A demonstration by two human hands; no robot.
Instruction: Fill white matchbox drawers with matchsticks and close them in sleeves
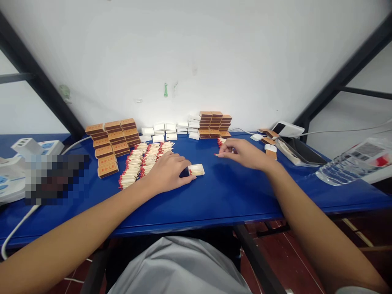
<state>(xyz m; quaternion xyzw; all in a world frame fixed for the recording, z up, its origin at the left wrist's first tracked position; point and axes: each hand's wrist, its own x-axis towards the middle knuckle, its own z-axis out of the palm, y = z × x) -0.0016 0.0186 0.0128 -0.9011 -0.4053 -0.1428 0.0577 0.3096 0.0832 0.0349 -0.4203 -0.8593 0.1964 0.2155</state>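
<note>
Well inside the front worktop edge (pixel 196 224), left hand (pixel 167 173) loosely clasps white tray (pixel 200 168); right hand (pixel 240 153), roomily apart, pinches match (pixel 217 154).

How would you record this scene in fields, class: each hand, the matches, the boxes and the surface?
left hand: thumb against a white tray with matches inside
right hand: pinching a match
loose matches: spread in bands beside the left hand
brown boxes: stacked in two groups toward the back
other white trays: piled between those stacks
table: blue
</note>
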